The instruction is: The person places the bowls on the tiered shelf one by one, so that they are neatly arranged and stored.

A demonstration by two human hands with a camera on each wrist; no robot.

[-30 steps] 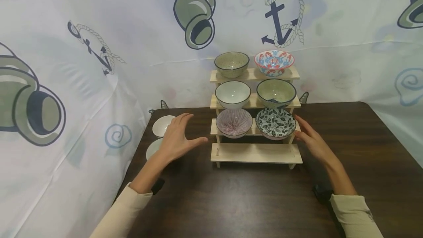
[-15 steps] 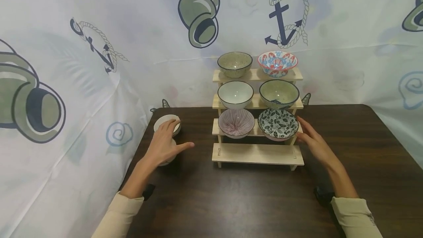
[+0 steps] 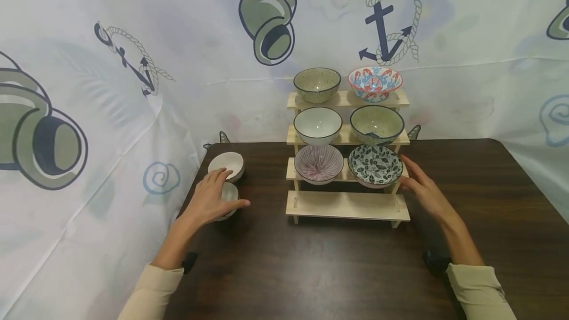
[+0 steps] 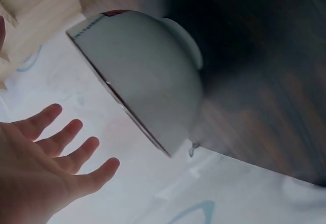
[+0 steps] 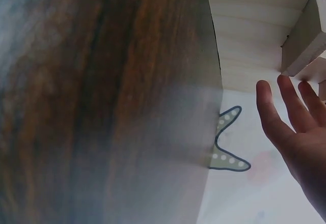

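Observation:
My left hand point(image 3: 208, 202) hovers at the table's left side, above the nearer of two small bowls. In the left wrist view its fingers are spread, apart from the pale bowl point(image 4: 142, 76). Part of that nearer bowl point(image 3: 230, 192) is hidden under the hand; a white bowl point(image 3: 226, 163) stands just behind it. My right hand point(image 3: 424, 194) is at the right end of the stepped wooden rack point(image 3: 346, 205), beside the bowl with dark leaf patterns point(image 3: 375, 164). The right wrist view shows its extended fingertips at the rack's wooden edge point(image 5: 300, 46); contact is hard to confirm.
On the rack's upper steps sit a speckled bowl point(image 3: 317, 85), a red-and-blue bowl point(image 3: 375, 83), a white bowl point(image 3: 317, 125) and a green bowl point(image 3: 378, 123). A purple-striped bowl point(image 3: 318, 164) shares the leaf bowl's step. Printed cloth point(image 3: 200, 38) hangs behind the dark table point(image 3: 320, 270).
My left hand has moved left and toward me, from near the rack to over the nearer small bowl. The right hand has stayed beside the rack.

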